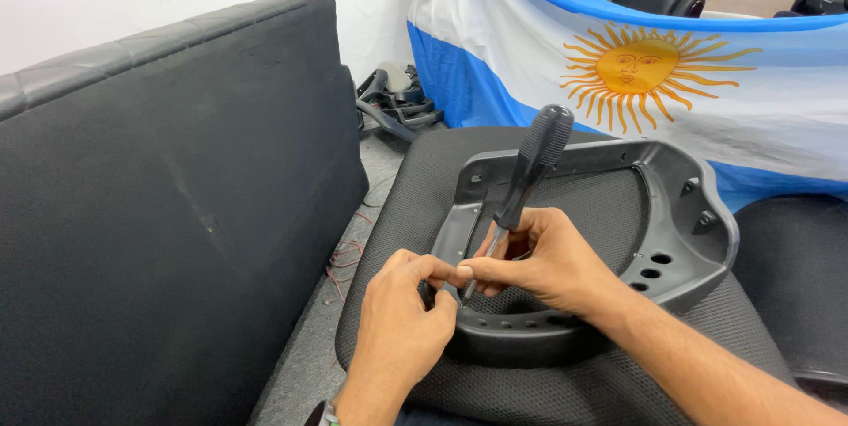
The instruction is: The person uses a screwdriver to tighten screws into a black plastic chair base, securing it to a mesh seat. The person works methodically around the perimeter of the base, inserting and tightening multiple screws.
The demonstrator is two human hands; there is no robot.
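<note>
Two hands at the plastic chair frame's seven o'clock: right hand fingers pinching a black-handled screwdriver, left hand fingertips pinched at its tip; fastening unfinished, holes at four o'clock empty.

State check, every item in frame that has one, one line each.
Black-handled screwdriver: tilted, tip down at the frame's near rim, shaft pinched by fingers.
Black plastic chair frame: lying on the mesh seat cushion, empty holes showing on its rim.
Left hand: fingertips closed at the screwdriver tip.
Right hand: gripping the screwdriver shaft.
Blue and white sun flag: draped, wrinkled.
Black padded panel: standing upright.
</note>
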